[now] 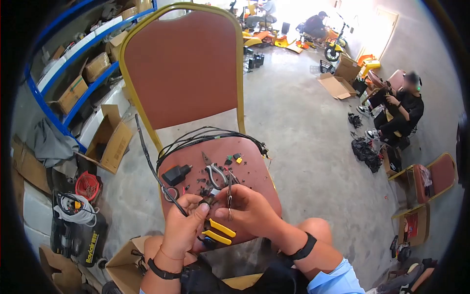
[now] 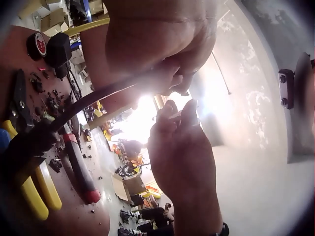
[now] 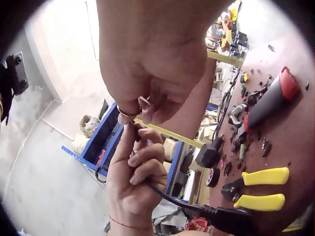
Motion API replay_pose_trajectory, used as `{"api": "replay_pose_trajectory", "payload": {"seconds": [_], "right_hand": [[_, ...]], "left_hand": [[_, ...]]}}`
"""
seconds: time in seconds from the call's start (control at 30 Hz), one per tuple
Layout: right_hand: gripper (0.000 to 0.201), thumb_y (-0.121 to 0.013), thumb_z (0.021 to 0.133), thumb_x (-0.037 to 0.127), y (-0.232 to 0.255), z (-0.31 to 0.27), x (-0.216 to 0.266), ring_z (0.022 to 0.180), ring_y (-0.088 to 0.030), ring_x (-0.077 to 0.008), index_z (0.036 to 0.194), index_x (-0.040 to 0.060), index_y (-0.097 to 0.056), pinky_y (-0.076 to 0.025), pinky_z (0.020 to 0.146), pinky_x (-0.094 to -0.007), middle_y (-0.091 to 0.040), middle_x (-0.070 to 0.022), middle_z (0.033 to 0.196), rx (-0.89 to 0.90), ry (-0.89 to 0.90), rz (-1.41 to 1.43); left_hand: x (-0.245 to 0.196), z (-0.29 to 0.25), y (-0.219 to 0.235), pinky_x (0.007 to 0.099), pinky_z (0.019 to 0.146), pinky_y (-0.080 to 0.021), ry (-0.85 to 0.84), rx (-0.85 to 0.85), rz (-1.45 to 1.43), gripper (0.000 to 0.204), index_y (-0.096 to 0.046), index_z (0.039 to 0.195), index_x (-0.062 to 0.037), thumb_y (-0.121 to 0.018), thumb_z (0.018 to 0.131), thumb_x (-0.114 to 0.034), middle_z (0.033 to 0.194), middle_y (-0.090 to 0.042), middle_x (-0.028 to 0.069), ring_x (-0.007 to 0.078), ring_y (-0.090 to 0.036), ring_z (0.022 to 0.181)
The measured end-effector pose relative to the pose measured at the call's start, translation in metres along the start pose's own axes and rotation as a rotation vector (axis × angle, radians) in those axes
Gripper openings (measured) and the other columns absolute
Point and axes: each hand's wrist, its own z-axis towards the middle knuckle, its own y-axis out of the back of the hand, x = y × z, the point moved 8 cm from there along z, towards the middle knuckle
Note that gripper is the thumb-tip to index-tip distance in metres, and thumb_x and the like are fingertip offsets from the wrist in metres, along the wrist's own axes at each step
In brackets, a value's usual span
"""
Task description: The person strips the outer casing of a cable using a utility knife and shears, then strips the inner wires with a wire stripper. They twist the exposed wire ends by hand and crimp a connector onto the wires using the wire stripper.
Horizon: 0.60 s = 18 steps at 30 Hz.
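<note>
My left hand [image 1: 183, 223] grips a black cable [image 1: 146, 154] and holds a small dark end piece [image 1: 207, 200] at the fingertips. Close beside it, my right hand [image 1: 252, 210] pinches a slim metal tool [image 1: 229, 193]; its exact kind I cannot tell. In the right wrist view a light sliver of metal [image 3: 144, 100] shows between the right fingers, which meet the left fingertips. Below both hands is the red chair seat [image 1: 262, 188], bearing yellow-handled pliers [image 1: 221, 232], grey pliers [image 1: 213, 174], a black plug-like block [image 1: 176, 174] and small dark scraps.
A bundle of black cables [image 1: 205, 133] lies along the back of the seat, before the tall backrest [image 1: 183, 68]. Blue shelving [image 1: 68, 122] and an open cardboard box [image 1: 117, 147] stand left. A seated person [image 1: 401, 108] is at the right.
</note>
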Motion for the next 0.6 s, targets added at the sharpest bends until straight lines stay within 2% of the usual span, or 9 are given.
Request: {"api": "replay_pose_trajectory", "payload": {"seconds": [0.13,0.27,0.37,0.6], "right_hand": [[0.037,-0.072,0.089,0.013,-0.015,-0.006,0.012,0.095,-0.059,-0.0081,0.118,0.0003,-0.053,-0.049,0.083,-0.0244,-0.062,-0.0024,0.1,-0.012,0.159,0.147],[0.032,-0.069,0.09,0.008,-0.023,-0.012,0.019,0.095,-0.059,-0.0077,0.116,0.0,-0.053,-0.05,0.083,-0.0237,-0.061,-0.002,0.099,0.013,0.194,0.19],[0.029,-0.068,0.091,0.007,-0.026,-0.016,0.021,0.095,-0.06,-0.008,0.114,-0.0003,-0.053,-0.05,0.083,-0.0237,-0.061,-0.0024,0.1,0.036,0.196,0.253],[0.027,-0.068,0.09,0.006,-0.028,-0.019,0.014,0.093,-0.061,-0.01,0.112,0.0003,-0.054,-0.051,0.082,-0.0249,-0.062,-0.0041,0.099,0.085,0.131,0.473]], "left_hand": [[0.0,-0.01,-0.007,0.0168,0.043,-0.031,-0.084,-0.027,0.05,0.014,-0.055,0.1,-0.0053,-0.066,0.093,-0.012,0.07,-0.056,-0.0033,0.0016,-0.043,0.05],[-0.004,-0.02,-0.009,0.0168,0.043,-0.031,-0.15,-0.026,0.012,0.014,-0.055,0.1,-0.0062,-0.066,0.093,-0.011,0.067,-0.054,-0.0039,0.0019,-0.043,0.049],[-0.007,-0.029,-0.008,0.0169,0.043,-0.031,-0.133,-0.023,0.003,0.014,-0.054,0.099,-0.0065,-0.066,0.093,-0.011,0.067,-0.054,-0.0038,0.0022,-0.043,0.049],[-0.001,-0.038,-0.016,0.0174,0.044,-0.034,-0.075,0.125,-0.16,0.018,-0.055,0.099,-0.006,-0.069,0.091,-0.014,0.075,-0.059,-0.0004,0.0042,-0.046,0.051]]}}
